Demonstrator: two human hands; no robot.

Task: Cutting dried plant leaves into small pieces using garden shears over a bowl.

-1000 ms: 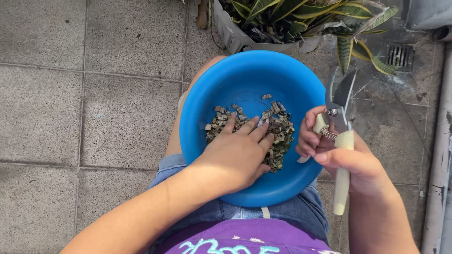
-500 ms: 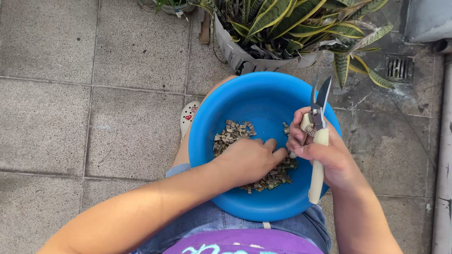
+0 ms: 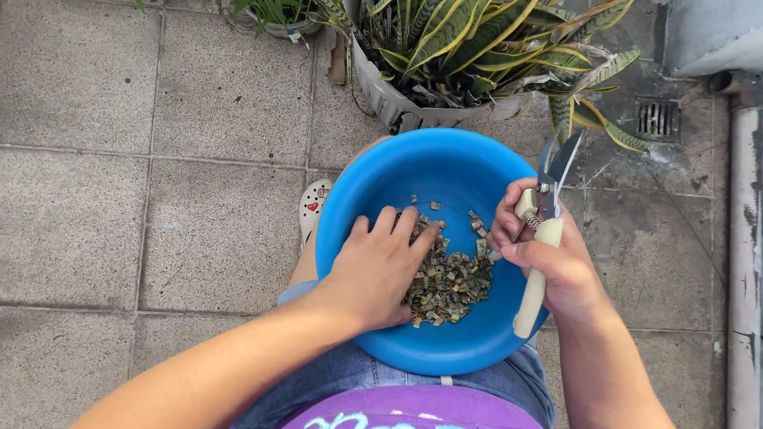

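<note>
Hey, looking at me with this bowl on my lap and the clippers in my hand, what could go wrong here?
The pruning shears in your right hand have their blades apart, close to your left hand in the leaf cuttings; a slip might nick fingers. The blue bowl rests on your lap with only the left hand inside it, so it may tip and spill. The blade tips also sit near the potted plant's leaves and could snag.

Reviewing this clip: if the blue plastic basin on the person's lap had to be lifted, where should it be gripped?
Probably the round blue plastic basin at its bare far rim, from above: there the rim is free. The left hand covers the cut leaf pieces inside, and the right hand with cream-handled pruning shears crowds the right edge.
</note>
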